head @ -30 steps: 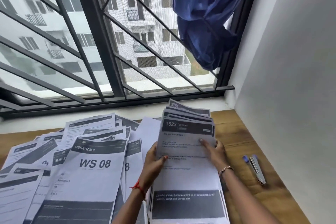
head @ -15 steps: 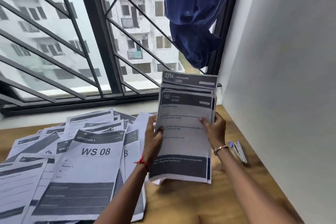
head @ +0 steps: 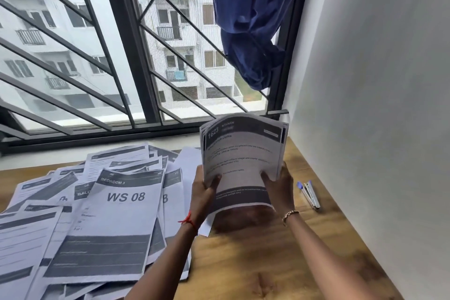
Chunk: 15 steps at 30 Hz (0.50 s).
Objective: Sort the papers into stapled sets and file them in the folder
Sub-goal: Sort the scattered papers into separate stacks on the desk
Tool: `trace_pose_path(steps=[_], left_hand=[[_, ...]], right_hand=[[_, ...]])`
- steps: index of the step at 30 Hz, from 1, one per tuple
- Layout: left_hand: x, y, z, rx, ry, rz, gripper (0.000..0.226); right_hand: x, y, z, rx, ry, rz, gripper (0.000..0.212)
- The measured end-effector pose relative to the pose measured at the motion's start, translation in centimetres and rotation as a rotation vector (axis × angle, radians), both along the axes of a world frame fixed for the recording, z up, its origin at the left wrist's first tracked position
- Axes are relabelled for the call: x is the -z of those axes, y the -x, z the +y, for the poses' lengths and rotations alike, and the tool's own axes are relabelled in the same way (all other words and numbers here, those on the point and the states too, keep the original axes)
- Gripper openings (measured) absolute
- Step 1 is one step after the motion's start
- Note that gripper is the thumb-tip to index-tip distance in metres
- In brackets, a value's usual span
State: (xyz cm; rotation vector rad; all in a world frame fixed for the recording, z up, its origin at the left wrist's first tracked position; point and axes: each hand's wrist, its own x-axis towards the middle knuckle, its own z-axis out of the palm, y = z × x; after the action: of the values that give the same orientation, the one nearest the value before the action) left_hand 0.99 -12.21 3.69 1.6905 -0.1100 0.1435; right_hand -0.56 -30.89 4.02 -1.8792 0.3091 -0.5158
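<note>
I hold a stack of printed papers [head: 241,153] upright above the wooden desk [head: 255,263], its top sheet headed "1623 KITCHEN". My left hand [head: 203,192] grips the stack's lower left edge, and my right hand [head: 277,185] grips its lower right edge. The sheets' tops bend back toward the window. A spread of loose papers [head: 97,214] covers the left of the desk, with a "BEDROOM 3 WS 08" sheet [head: 117,221] on top. A stapler [head: 309,193] with blue ends lies on the desk just right of my right hand. No folder is in view.
A white wall [head: 377,105] borders the desk's right side. Behind the desk is a barred window [head: 121,56] with a knotted blue curtain [head: 253,19] hanging at its right. Bare wood shows in front of the held stack.
The stack went from lying flat on the desk to standing upright in both hands. Its sheets are now evened at the top, and the tops have curled back.
</note>
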Motion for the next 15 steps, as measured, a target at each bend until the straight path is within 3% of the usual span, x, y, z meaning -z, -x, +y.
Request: trace_pose_path(steps=[4,12,15], left_hand=[[1.4,-0.4,0.3,0.026,-0.021,0.047,0.043],[1.0,-1.2,0.0,0.006,0.048,0.139,0.043],[0.4,-1.4,-0.3,-0.022,0.055,0.175,0.022]], right_hand=[[1.6,0.2,-0.3,-0.008,0.038,0.138,0.054],[0.7,0.2,0.3,0.024,0.029,0.085,0.035],[0.6,-0.3,-0.3,0.036,0.07,0.086,0.03]])
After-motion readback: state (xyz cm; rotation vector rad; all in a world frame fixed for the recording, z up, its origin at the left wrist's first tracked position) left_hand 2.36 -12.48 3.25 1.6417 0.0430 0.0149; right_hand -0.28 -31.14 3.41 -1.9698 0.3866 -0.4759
